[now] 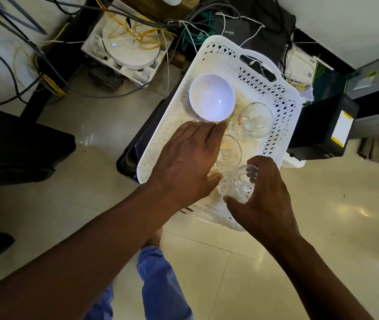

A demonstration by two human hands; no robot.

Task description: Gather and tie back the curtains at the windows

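Left hand [184, 162] flat and open over my white basket [283, 105], right hand [262, 195] curling round a glass [241, 183] near the white bowl [211, 98], and no curtains in view, so I judge tying hasn't started.

At centre, a white matt plastic basket [218, 63] with lattice-cut walls holds a smooth glossy white bowl [211, 98] and clear cut glass tumblers [256, 120]. Glossy cream floor tiles [322, 215] mirror light.

Left hand [184, 162] covers much of the middle glass [229, 153]; right hand [264, 195] hides the near glass's [241, 183] far side. Basket's [283, 105] near rim disappears under both wrists. Box label [229, 32] too blurred to read.
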